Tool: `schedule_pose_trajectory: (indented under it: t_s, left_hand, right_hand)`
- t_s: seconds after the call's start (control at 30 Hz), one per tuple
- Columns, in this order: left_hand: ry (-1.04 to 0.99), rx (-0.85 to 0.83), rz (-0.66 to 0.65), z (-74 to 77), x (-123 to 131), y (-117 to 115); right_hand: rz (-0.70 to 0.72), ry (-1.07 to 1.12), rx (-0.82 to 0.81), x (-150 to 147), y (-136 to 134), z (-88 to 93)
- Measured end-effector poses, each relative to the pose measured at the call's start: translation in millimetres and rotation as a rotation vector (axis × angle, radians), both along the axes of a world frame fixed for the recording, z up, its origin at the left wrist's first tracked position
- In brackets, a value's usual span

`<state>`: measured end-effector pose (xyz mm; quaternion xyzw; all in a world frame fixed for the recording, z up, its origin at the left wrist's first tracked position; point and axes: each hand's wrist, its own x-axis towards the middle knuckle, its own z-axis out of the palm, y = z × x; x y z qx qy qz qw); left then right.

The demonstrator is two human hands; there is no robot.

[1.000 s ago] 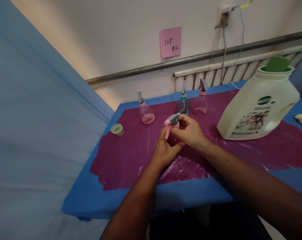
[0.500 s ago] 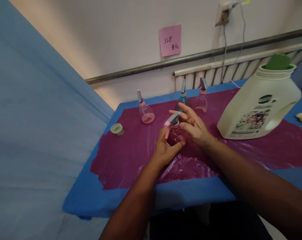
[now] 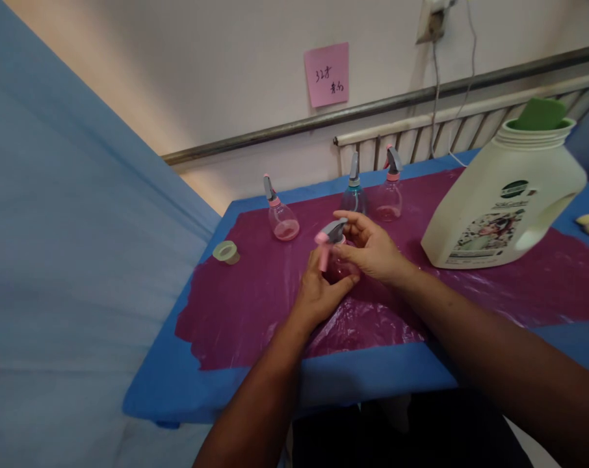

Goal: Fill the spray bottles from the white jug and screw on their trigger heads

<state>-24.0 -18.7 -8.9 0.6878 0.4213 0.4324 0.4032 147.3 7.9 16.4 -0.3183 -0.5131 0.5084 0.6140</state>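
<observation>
1. The fingers of the right hand (image 3: 375, 250) had narrowed around the neck and spray head (image 3: 332, 233) of the spray bottle (image 3: 342, 265); a moment earlier they had been spread wide and off it. The thumb lay at the collar and the longer fingers curled behind the head, where their contact was partly hidden.

2. The left hand (image 3: 316, 292) kept its fingers wrapped about the bottle's body, from its 8 o'clock side. The bottle therefore stayed upright in the same spot, near the middle of the purple sheet (image 3: 236, 305).

3. The spray head looked slightly blurred, its pink trigger (image 3: 324, 259) towards 8 o'clock. With one hand steadying and the other regripping, the work seemed to be at the collar, perhaps a turn of it; how tight it sat could not be told.

4. Around that bottle nothing had been shifted: the blue bottle (image 3: 354, 198) stood near at 12 to 1 o'clock, a second pink bottle (image 3: 388, 195) just beyond 1, a third pink bottle (image 3: 285, 226) at 10, the small cup (image 3: 226, 252) at 9.

5. Farther out, the big jug (image 3: 494, 201) stood between 2 and 3 o'clock on the table (image 3: 363, 374), a green piece (image 3: 541, 114) in its mouth.
</observation>
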Motion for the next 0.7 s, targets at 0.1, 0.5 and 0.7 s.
schedule_pose_trajectory:
  t_s: [0.1,0.5,0.7]
  left_hand:
    - [0.048,0.038,0.017,4.4,0,0]
    - [0.005,0.025,-0.032,12.1,5,1]
    - [0.001,-0.008,-0.003,5.1,2,2]
  right_hand:
    - [-0.071,-0.046,0.001,-7,2,0.0]
    - [-0.289,-0.293,-0.023,-21,-5,7.4]
    - [-0.165,-0.189,0.07,-11,-10,-1.3]
